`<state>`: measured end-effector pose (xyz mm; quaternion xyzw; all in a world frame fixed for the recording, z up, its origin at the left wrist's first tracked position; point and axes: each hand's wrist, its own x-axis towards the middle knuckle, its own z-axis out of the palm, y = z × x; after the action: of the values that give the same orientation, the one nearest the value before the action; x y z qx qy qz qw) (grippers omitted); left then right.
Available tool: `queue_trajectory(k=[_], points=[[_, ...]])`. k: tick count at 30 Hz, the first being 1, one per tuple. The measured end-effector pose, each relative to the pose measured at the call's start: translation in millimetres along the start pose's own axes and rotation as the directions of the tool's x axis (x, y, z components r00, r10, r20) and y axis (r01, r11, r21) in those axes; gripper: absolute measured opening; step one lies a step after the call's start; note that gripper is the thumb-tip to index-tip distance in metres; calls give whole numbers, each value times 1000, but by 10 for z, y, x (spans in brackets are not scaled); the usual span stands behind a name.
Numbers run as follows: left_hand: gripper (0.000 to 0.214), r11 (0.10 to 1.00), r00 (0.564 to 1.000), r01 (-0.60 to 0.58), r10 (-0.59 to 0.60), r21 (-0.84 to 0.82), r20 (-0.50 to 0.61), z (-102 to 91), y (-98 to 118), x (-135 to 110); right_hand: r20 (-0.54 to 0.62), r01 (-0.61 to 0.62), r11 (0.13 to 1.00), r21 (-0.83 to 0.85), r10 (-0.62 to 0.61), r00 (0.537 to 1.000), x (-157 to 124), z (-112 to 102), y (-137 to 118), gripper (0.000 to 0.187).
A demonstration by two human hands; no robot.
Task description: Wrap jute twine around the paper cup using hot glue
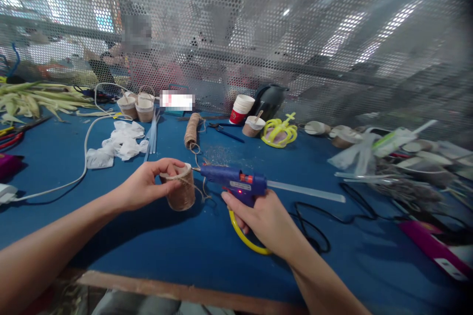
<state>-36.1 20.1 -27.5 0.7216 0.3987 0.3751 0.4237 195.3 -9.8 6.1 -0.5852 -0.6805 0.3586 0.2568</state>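
My left hand (146, 184) is closed round a small cup wrapped in jute twine (181, 189), held tilted just above the blue table (177, 246). My right hand (264, 219) grips a blue hot glue gun (236, 182) by its handle. The gun's nozzle points left and touches the cup's rim. A clear glue stick (306, 191) juts out of the gun's back. A loose end of twine hangs from the cup toward the spool of jute twine (191, 130) farther back.
Twine-wrapped cups (137, 106), white plastic scraps (118, 145), a red-and-white paper cup (241, 108), a yellow crown shape (280, 132) and green leaves (33, 98) lie at the back. Cables, bags and tools crowd the right. A perforated screen (332, 34) stands behind, with a person beyond it.
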Motion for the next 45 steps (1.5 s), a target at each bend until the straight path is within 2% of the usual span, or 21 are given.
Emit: queue_trajectory(k=[14, 21, 24, 28, 32, 34, 37, 40, 45], points=[[23, 1000, 1000, -3, 3, -9, 11, -2, 3, 5, 21, -30, 999, 11, 30, 999, -31, -7, -36, 36], [22, 1000, 1000, 8, -7, -27, 14, 5, 16, 4, 39, -2, 1000, 32, 1, 999, -49, 1, -30, 36], [22, 1000, 1000, 9, -8, -30, 13, 3, 7, 5, 81, 18, 998, 52, -22, 996, -48, -13, -15, 36], [21, 1000, 1000, 6, -6, -28, 1, -5, -4, 9, 118, 16, 982, 186, -39, 992, -14, -59, 13, 31], [19, 1000, 1000, 0, -1, -20, -29, -12, 5, 14, 183, -59, 909, 412, -19, 983, 61, -134, 56, 27], [19, 1000, 999, -2, 2, -15, -45, -16, 13, 18, 144, -63, 865, 498, -11, 990, 114, -180, 94, 27], [18, 1000, 998, -11, 12, 21, -66, -20, 23, 23, -11, -62, 850, 524, 79, 997, 233, -258, 171, 29], [18, 996, 996, -38, 44, 78, -79, -22, 35, 21, -146, -86, 883, 461, 171, 974, 418, -337, 249, 29], [18, 989, 991, -74, 87, 125, -106, -18, 46, 10, -242, -165, 945, 284, 237, 941, 776, -417, 378, 24]])
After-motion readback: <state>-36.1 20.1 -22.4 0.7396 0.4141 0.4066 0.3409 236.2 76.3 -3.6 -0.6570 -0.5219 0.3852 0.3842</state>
